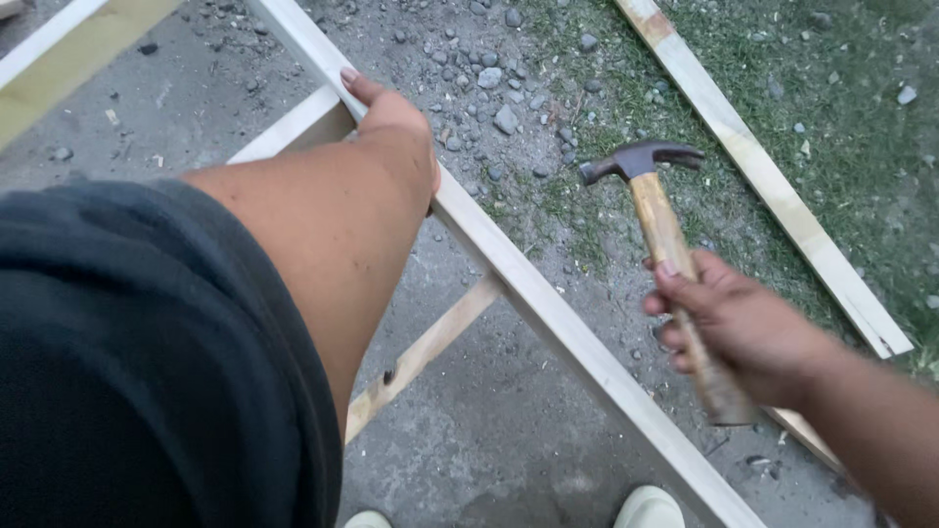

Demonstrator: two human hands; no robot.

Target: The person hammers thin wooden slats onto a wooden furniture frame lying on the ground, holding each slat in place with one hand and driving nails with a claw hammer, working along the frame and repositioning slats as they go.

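My left hand (396, 127) grips the long pale rail of a wooden frame (548, 303) where a cross piece (289, 127) joins it; the thumb lies along the rail's top. My forearm and dark sleeve fill the left of the view. My right hand (734, 323) is closed around the wooden handle of a claw hammer (660, 210). Its dark steel head is raised above the gravel, to the right of the rail and apart from it. A second cross piece (430, 347) runs under the rail toward the lower left.
A loose pale plank (773, 186) lies on the grass at the right. Another board (68, 49) crosses the top left corner. The ground is concrete with scattered gravel and stones (504, 117). The toes of pale shoes (646, 508) show at the bottom edge.
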